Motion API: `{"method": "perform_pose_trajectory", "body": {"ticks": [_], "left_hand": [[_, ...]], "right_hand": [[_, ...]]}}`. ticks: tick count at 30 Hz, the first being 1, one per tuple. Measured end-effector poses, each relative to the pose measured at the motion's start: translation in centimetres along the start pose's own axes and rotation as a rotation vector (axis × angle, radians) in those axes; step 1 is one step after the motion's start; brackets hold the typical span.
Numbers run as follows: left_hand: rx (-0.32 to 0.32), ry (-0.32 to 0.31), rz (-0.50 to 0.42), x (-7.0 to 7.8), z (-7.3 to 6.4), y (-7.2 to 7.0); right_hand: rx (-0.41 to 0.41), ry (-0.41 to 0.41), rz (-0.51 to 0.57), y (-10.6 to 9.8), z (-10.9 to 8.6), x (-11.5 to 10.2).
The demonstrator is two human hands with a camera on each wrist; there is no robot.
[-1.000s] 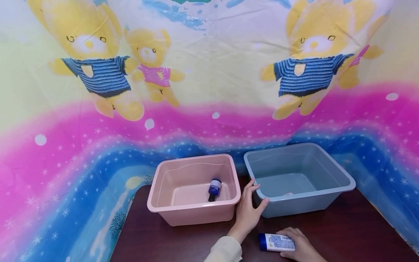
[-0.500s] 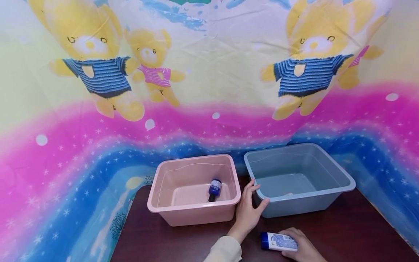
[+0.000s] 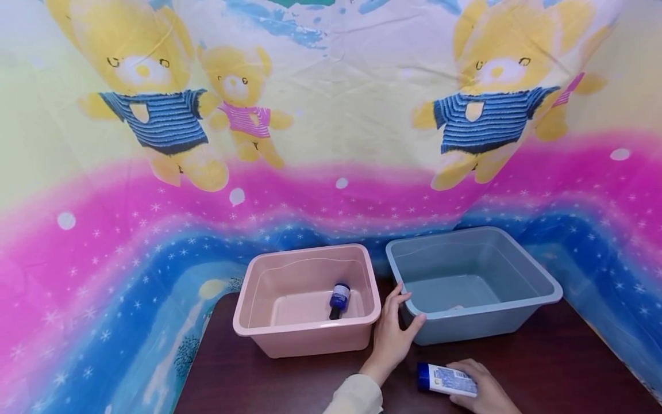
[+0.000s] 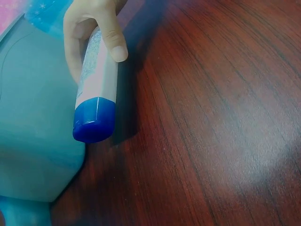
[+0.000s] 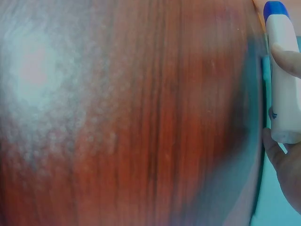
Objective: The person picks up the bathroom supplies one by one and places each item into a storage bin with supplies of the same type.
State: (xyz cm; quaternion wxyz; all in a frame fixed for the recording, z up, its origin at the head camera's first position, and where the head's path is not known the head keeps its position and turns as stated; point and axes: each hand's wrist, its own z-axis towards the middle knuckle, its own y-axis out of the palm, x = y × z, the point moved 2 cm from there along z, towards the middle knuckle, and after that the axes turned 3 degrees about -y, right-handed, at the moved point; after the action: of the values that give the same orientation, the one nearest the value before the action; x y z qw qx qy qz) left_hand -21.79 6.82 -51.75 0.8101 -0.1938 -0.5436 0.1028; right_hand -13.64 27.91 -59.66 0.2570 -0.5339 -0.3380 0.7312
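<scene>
My right hand grips a white bottle with a blue cap, the cap pointing left. In the left wrist view the bottle is tilted over the table, thumb along one side and its shadow beside it. In the right wrist view this bottle shows at the right edge, cap upward. My left hand touches the near left corner of the blue-grey basin, thumb on the front rim and fingers spread along its left side. A small pale item peeks over that basin's front rim, mostly hidden.
To the left stands a pink basin with a blue bottle with a black cap lying inside. Both basins rest on a dark red-brown wooden table. A bear-printed cloth hangs behind and around the table.
My right hand has moved slightly right and up with the white bottle, whose cap end has turned a little upward. The left hand and both basins stay in place.
</scene>
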Motion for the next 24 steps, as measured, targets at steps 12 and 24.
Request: {"method": "perform_pose_trajectory", "body": {"ticks": [12,24], "left_hand": [[0.005,-0.008,-0.011,0.1,0.0,0.1],[0.032,-0.022,-0.020,0.3,0.1,0.1]], "right_hand": [[0.013,0.074,-0.031,-1.0,-0.1,-0.2],[0.016,0.106,-0.035,-2.5,-0.3,-0.8]]}}
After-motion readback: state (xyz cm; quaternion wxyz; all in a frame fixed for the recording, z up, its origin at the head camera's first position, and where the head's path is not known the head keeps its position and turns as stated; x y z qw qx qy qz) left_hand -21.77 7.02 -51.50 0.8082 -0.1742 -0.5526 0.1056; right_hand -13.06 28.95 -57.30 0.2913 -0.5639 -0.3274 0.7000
